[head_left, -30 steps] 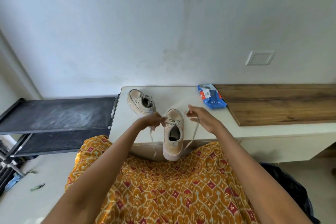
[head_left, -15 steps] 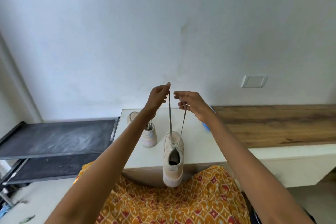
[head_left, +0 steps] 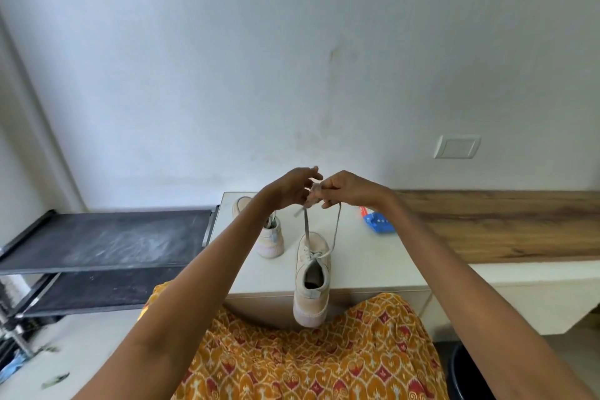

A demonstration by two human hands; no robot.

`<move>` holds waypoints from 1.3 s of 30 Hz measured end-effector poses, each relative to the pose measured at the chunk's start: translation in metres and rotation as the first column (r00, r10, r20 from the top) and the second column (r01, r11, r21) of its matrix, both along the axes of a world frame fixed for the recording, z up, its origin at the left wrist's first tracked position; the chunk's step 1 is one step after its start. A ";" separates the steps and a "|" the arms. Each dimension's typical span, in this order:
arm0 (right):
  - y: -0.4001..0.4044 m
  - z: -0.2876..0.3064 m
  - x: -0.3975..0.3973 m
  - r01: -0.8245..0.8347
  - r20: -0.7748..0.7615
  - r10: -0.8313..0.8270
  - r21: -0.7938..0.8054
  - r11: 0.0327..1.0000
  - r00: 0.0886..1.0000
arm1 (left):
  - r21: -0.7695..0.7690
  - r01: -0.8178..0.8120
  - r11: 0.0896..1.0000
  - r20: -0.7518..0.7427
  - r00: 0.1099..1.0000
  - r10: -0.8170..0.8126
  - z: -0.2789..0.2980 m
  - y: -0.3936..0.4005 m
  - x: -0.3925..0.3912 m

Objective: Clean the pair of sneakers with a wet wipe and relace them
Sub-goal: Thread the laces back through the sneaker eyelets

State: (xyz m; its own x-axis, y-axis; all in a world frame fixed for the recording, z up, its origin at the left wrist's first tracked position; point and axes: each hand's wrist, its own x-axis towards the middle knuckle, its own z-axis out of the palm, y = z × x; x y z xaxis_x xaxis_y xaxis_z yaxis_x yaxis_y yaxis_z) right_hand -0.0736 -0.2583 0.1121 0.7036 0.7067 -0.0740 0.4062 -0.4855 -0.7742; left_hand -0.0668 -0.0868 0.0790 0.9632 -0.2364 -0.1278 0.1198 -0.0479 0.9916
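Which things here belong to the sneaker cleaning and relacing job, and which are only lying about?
Belong: near sneaker, its lace pinched by both hands, left, right; second sneaker; blue wipes pack.
Lying about: black rack, wooden board, wall switch.

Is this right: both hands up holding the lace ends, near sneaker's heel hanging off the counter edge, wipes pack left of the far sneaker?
One error. In the head view the blue wipes pack lies right of both sneakers, not left. The rest holds: left hand and right hand hold the lace ends; the near sneaker overhangs the counter.

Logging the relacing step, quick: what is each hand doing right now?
Left hand: fingers at the shoelace ends; grip cannot be told.
Right hand: pinches the shoelace above the near sneaker.
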 end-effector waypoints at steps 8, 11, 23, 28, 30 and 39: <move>-0.006 -0.023 0.009 0.276 0.670 -0.210 0.009 0.961 0.712 | -0.027 0.164 0.986 -0.034 0.986 -0.165 0.002 0.001 -0.005; -0.003 -0.027 0.000 0.324 0.695 -0.280 0.071 0.943 0.662 | 0.064 0.146 0.987 0.061 0.987 -0.150 -0.007 -0.002 -0.008; -0.014 -0.057 0.011 0.526 0.782 -0.257 -0.105 0.844 0.568 | 0.634 -0.476 0.610 0.552 0.830 0.074 -0.059 -0.003 0.012; -0.032 -0.080 0.022 0.606 0.717 -0.328 -0.162 0.779 0.615 | 0.673 -0.394 0.626 0.539 0.841 -0.050 -0.104 0.021 0.012; -0.042 -0.090 0.027 0.614 0.672 -0.304 -0.285 0.736 0.676 | 0.541 -0.503 0.674 0.520 0.830 0.202 -0.117 0.036 0.008; -0.055 -0.140 0.022 0.466 0.414 -0.227 -0.687 0.557 0.882 | -0.653 -0.697 0.296 -0.501 0.691 0.522 -0.141 0.055 -0.009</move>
